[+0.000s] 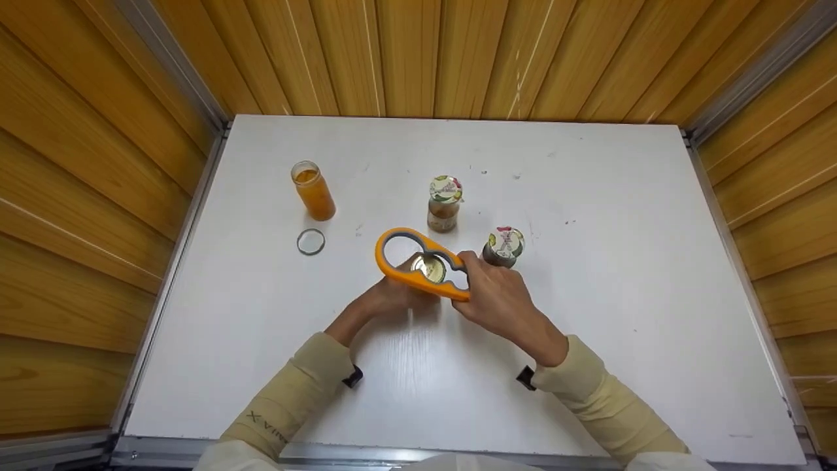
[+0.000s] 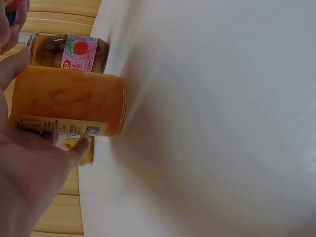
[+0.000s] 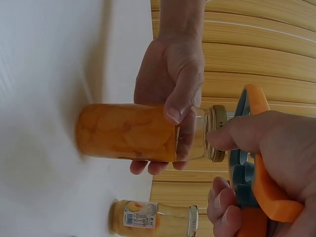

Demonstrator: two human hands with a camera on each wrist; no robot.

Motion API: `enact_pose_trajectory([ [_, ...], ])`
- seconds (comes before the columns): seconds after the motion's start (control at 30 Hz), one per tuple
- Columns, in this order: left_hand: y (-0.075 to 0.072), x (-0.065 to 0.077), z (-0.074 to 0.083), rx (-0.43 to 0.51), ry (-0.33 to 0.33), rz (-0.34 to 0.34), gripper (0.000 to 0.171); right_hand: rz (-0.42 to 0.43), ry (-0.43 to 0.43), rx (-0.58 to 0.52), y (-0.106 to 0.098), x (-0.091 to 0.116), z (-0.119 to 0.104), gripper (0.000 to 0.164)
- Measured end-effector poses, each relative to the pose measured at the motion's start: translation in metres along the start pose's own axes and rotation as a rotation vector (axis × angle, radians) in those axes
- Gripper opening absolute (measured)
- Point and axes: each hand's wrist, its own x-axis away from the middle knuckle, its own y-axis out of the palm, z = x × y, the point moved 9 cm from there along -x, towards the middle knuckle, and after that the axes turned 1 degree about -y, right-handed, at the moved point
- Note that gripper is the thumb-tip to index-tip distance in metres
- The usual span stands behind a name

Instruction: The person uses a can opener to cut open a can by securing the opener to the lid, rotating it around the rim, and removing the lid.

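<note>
My left hand (image 1: 395, 294) grips a tall glass jar of orange fruit pieces (image 3: 128, 131), fingers and thumb wrapped round its upper half. The jar stands upright on the white table, with its gold-coloured lid (image 3: 218, 133) on. In my right hand (image 1: 500, 294) is an orange jar opener (image 1: 418, 280) with grey-blue inner rings, held by one end. From the head view, the lid shows through one of the opener's middle openings. In the right wrist view the opener is just above the lid, and the right thumb lies close to it; whether they touch I cannot tell.
At the left stands an uncovered jar of orange contents (image 1: 317, 199), with a loose lid (image 1: 310, 242) lying before it. Beyond my hands is a jar with a patterned lid (image 1: 446, 190); a similar jar (image 1: 505, 243) sits beside my right hand. Wood-panelled walls (image 1: 405, 59) border the table (image 1: 229, 314).
</note>
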Motion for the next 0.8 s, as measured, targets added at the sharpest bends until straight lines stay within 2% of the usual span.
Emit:
enact_pose_trajectory([
  [0.1, 0.001, 0.002, 0.0, -0.02, -0.014, -0.023, 0.077, -0.028, -0.003, 0.003, 0.004, 0.0, -0.002, 0.053],
  [0.17, 0.0, 0.004, -0.003, -0.042, -0.054, -0.022, 0.082, -0.035, -0.005, 0.007, 0.005, 0.0, -0.003, 0.054],
  [0.4, 0.003, 0.004, -0.007, 0.01, -0.102, 0.005, 0.087, 0.01, 0.004, 0.057, 0.002, -0.001, -0.008, 0.053],
  [0.5, 0.006, 0.003, -0.01, 0.017, -0.127, 0.051, 0.088, 0.016, 0.017, 0.088, 0.003, -0.001, -0.009, 0.054],
  [0.6, 0.012, 0.001, -0.012, 0.02, -0.12, 0.112, 0.082, 0.007, 0.046, 0.122, 0.003, 0.0, -0.008, 0.055],
  [0.7, 0.016, 0.001, -0.011, 0.015, -0.092, 0.196, 0.077, 0.002, 0.07, 0.146, 0.003, 0.001, -0.008, 0.055],
  [0.8, 0.019, 0.001, -0.007, 0.012, -0.033, 0.276, 0.071, 0.006, 0.084, 0.157, 0.002, 0.003, -0.01, 0.056],
])
